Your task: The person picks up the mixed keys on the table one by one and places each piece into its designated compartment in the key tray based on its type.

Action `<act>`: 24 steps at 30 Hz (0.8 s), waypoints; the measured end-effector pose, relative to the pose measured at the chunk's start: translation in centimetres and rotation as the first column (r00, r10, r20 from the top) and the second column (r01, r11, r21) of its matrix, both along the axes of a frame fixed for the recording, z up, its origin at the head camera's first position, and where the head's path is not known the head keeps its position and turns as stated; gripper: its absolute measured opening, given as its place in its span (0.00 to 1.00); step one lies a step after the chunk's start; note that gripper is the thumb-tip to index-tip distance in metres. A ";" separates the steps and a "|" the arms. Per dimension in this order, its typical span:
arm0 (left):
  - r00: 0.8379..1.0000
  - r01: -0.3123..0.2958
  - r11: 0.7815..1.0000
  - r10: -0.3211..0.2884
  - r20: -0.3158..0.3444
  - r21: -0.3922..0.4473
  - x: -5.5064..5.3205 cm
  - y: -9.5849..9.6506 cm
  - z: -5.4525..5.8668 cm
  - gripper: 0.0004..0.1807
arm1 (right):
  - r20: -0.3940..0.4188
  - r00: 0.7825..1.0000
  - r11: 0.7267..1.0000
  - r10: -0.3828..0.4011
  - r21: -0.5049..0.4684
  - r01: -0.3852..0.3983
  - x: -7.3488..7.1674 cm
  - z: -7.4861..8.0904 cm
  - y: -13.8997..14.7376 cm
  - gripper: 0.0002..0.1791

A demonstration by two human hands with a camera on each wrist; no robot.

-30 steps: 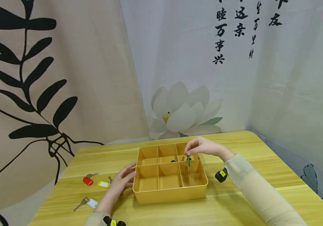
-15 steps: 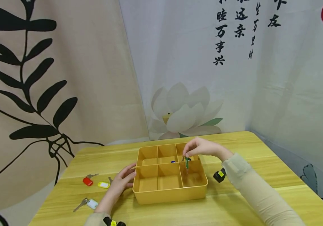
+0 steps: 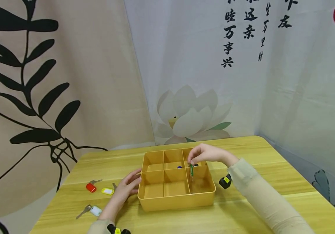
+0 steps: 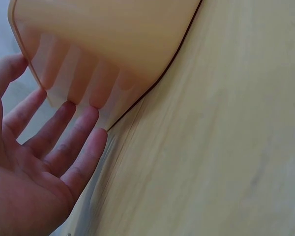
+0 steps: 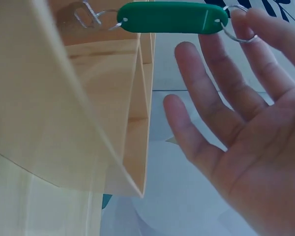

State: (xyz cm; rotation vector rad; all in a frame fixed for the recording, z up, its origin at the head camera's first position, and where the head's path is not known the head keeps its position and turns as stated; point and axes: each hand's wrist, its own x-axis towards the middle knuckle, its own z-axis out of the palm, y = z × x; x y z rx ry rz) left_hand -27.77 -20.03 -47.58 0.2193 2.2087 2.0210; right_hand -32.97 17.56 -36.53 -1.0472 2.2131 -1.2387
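My right hand point(image 3: 209, 153) pinches the metal ring of a green key tag point(image 5: 172, 17) between thumb and forefinger. In the head view the tag hangs down over the right-hand compartments of a yellow divided box point(image 3: 177, 203). A second ring with a small metal piece point(image 5: 87, 14) dangles from the tag's far end. The other fingers of this hand are spread and hold nothing. My left hand point(image 3: 124, 188) rests its fingertips against the box's left wall point(image 4: 103, 44), fingers almost straight in the left wrist view.
Left of the box on the wooden table point(image 3: 243, 211) lie red point(image 3: 91, 187), yellow point(image 3: 107, 191) and white point(image 3: 95, 210) key tags with keys. Small dark blue things point(image 3: 179, 167) show in the back middle and back right compartments. A printed curtain point(image 3: 97, 81) hangs behind.
My right hand has drifted slightly left and down, carrying the green key tag with it. The left hand and the box have stayed in place.
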 end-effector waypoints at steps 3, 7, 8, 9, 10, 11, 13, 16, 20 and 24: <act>1.000 -0.006 1.000 0.006 0.001 -0.001 0.0 0.0 -0.1 0.30 | 0.004 1.000 0.999 0.027 0.018 -0.027 -0.2 0.1 -0.3 0.09; 1.000 -0.020 1.000 0.020 0.006 -0.004 0.0 0.1 -0.2 0.29 | 0.011 0.999 0.998 0.048 0.041 -0.048 -0.3 0.2 -0.7 0.07; 1.000 -0.022 1.000 0.022 0.006 -0.006 0.0 0.1 -0.3 0.29 | 0.013 0.999 0.998 0.050 0.042 -0.051 -0.3 0.2 -0.8 0.07; 1.000 -0.023 1.000 0.023 0.004 -0.010 0.0 0.1 -0.3 0.29 | 0.014 0.999 0.998 0.052 0.043 -0.052 -0.3 0.2 -0.9 0.07; 1.000 -0.025 1.000 0.025 0.005 -0.009 0.0 0.1 -0.2 0.29 | 0.013 0.999 0.998 0.051 0.045 -0.051 -0.3 0.2 -1.0 0.08; 1.000 -0.024 1.000 0.024 0.003 -0.010 0.0 0.1 -0.2 0.29 | 0.012 0.999 0.998 0.051 0.045 -0.051 -0.3 0.2 -1.0 0.08; 1.000 -0.020 1.000 0.020 0.002 -0.012 0.0 0.1 -0.2 0.29 | 0.008 0.999 0.998 0.052 0.044 -0.052 -0.3 0.2 -1.1 0.07; 1.000 -0.013 1.000 0.013 0.001 -0.009 -0.1 0.2 -0.2 0.29 | 0.002 0.999 0.998 0.053 0.046 -0.053 -0.4 0.2 -1.2 0.07; 1.000 -0.015 1.000 0.015 0.004 -0.002 -0.2 0.2 -0.2 0.29 | 0.001 0.998 0.997 0.062 0.037 -0.062 -0.5 0.1 -1.4 0.06; 1.000 -0.023 1.000 0.023 0.006 0.004 -0.2 0.2 -0.3 0.29 | 0.013 0.998 0.997 0.069 0.024 -0.069 -0.7 -0.2 -1.5 0.06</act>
